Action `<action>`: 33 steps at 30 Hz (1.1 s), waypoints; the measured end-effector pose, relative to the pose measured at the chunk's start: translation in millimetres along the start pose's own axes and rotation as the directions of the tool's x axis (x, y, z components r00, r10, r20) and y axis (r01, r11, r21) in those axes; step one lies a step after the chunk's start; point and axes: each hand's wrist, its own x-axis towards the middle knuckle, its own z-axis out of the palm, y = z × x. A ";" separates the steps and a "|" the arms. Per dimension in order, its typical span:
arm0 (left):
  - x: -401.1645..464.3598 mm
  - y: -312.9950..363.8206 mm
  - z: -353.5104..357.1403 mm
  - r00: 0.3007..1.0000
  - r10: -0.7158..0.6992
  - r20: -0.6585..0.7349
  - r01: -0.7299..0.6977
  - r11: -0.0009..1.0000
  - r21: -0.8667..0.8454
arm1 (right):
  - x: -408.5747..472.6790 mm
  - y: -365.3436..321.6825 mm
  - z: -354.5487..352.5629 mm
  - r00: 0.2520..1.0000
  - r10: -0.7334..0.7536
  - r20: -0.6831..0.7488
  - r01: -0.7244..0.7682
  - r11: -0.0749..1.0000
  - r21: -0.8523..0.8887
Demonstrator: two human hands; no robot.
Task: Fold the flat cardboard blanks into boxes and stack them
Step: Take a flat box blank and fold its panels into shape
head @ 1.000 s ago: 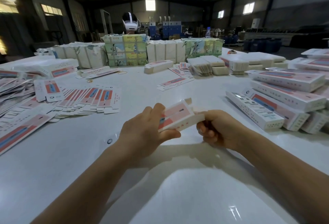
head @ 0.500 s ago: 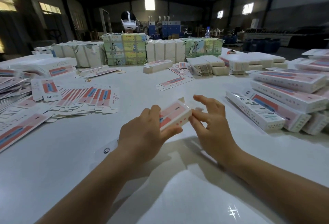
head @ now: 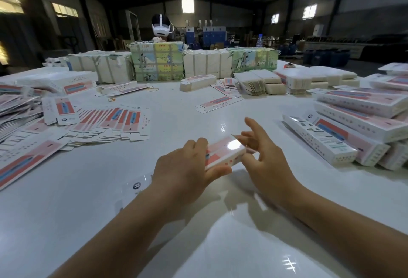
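Glossy printed cardboard box [head: 223, 153] catches a glare; the white worktop [head: 198, 244] is smooth and shiny.

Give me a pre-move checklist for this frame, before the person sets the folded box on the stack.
1. Left hand grips the box: ok.
2. Right hand at the box's right end, fingers spread: ok.
3. End flap fully tucked: cannot tell, fingers hide it.
4. Box squared into shape: ok, top and side faces show.
5. Stack of finished boxes within view on the right: ok.
6. Flat blanks ready on the left of the table: ok.
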 end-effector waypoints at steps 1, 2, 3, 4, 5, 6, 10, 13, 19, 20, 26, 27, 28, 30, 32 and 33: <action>-0.4 1.4 0.9 1.000 0.004 -0.012 -0.003 0.999 0.041 | -0.2 0.5 1.7 1.000 -0.004 0.005 0.004 0.999 -0.043; -0.6 3.0 1.8 1.000 0.009 -0.025 -0.007 0.996 0.083 | -0.3 1.0 3.6 1.000 -0.006 0.005 0.007 0.997 -0.073; -0.7 4.3 3.1 0.999 0.012 -0.034 -0.007 0.993 0.120 | -0.6 0.6 5.4 1.000 0.000 0.005 0.000 0.995 -0.096; -0.3 5.4 4.3 0.999 0.011 -0.040 -0.005 0.989 0.148 | -1.2 -0.6 7.2 1.000 0.010 0.010 -0.009 0.993 -0.117; 0.2 6.4 5.3 0.999 0.009 -0.046 -0.001 0.985 0.170 | -2.1 -1.7 9.0 1.000 0.018 0.020 -0.016 0.991 -0.130; 0.5 7.2 6.2 0.998 0.007 -0.055 0.003 0.982 0.187 | -2.7 -1.7 10.4 0.999 0.030 0.032 -0.025 0.991 -0.132; 0.8 8.9 7.3 0.994 0.022 -0.105 0.003 0.973 0.231 | -1.6 0.5 11.1 0.996 0.062 0.068 -0.059 0.997 -0.056; 1.4 8.4 5.3 0.987 0.013 -0.161 0.019 0.981 0.194 | 2.1 -2.0 7.0 0.993 0.095 0.063 -0.104 0.982 0.156; -2.0 12.7 1.8 0.975 0.063 -0.213 -0.019 0.979 0.205 | 17.2 2.1 -6.0 0.901 0.387 0.196 -0.411 0.617 0.671; -1.9 12.7 2.7 0.977 0.067 -0.202 -0.022 0.976 0.218 | 18.1 2.1 -6.1 0.881 0.383 0.279 -0.452 0.500 0.739; -2.7 14.8 7.7 0.975 0.094 -0.201 -0.039 0.965 0.260 | 14.7 4.3 -3.8 0.950 0.288 0.121 -0.295 0.699 0.652; -2.4 15.2 8.3 0.973 0.097 -0.209 -0.039 0.963 0.265 | 12.9 4.1 -4.5 0.964 0.250 0.090 -0.252 0.752 0.609; -1.9 15.7 8.2 0.972 0.100 -0.214 -0.040 0.963 0.267 | 11.0 3.6 -4.9 0.974 0.217 0.058 -0.213 0.810 0.547; -2.0 16.0 8.3 0.971 0.113 -0.210 -0.049 0.957 0.285 | 8.3 2.1 -4.8 0.993 0.118 -0.017 -0.106 0.942 0.318; -3.3 17.9 8.7 0.972 0.117 -0.203 -0.049 0.949 0.311 | 5.3 -0.3 -2.7 0.999 -0.004 -0.036 0.005 0.999 0.034; -3.6 18.8 8.4 0.973 0.112 -0.200 -0.043 0.947 0.319 | 4.2 -1.1 -1.2 0.999 -0.039 -0.037 0.037 0.998 -0.056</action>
